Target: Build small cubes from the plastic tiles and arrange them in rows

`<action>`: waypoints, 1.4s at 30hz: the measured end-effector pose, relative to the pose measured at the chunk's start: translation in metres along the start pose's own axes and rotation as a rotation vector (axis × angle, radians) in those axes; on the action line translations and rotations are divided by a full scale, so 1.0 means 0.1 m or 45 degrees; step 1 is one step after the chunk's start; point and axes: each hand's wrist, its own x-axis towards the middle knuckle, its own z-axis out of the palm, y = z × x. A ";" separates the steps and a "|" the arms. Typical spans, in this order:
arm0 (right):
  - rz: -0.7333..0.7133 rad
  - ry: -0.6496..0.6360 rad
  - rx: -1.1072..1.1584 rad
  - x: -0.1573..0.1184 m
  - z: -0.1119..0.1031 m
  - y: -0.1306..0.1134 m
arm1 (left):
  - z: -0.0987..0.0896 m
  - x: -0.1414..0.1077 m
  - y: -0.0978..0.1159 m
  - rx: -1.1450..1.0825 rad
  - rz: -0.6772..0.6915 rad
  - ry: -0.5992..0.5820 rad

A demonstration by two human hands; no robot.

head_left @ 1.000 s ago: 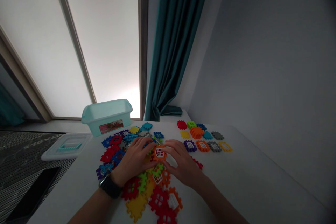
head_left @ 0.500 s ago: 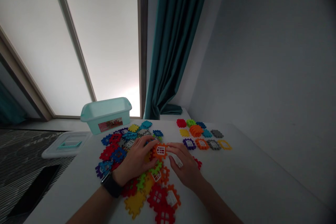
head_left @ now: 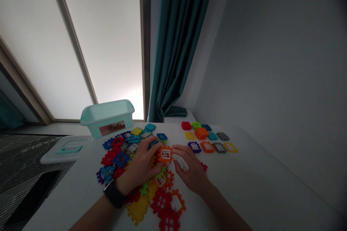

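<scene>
An orange square tile (head_left: 165,155) with notched edges and a white window insert is upright between my hands. My left hand (head_left: 142,160), with a dark watch on its wrist, curls round the tile's left side, index fingertip at its top corner. My right hand (head_left: 191,169) has its fingertips at the tile's right edge, with the thumb apart from the fingers. Below lie a green piece (head_left: 144,189), a yellow tile (head_left: 138,210) and red window tiles (head_left: 169,220). Part of a red piece (head_left: 204,166) shows behind my right hand.
A heap of red and blue tiles (head_left: 121,159) spreads left of my hands. Sorted tiles stand in rows at the back right, among them an orange stack (head_left: 201,133) and a yellow frame (head_left: 230,147). A mint bin (head_left: 112,115) and its lid (head_left: 65,153) are at the left.
The view has shifted slightly, so everything sits a little further left. Both hands keep nearly the same pose around the orange window tile.
</scene>
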 end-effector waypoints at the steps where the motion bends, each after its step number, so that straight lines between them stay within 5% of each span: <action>1: -0.006 -0.024 -0.005 -0.01 0.00 0.00 | 0.01 0.00 0.01 -0.019 -0.008 0.000; 22: -0.066 0.030 -0.069 -0.04 0.02 0.01 | 0.05 0.02 0.10 -0.386 -0.228 -0.073; 28: 0.134 0.192 0.068 0.01 0.01 0.01 | 0.04 0.05 0.06 -0.576 -0.279 -0.058; 32: 0.196 0.122 0.153 0.02 0.02 -0.02 | 0.02 0.07 0.07 -0.551 -0.276 -0.022; 42: 0.027 -0.031 0.088 -0.03 0.06 -0.04 | -0.02 0.11 0.08 -0.668 -0.372 0.012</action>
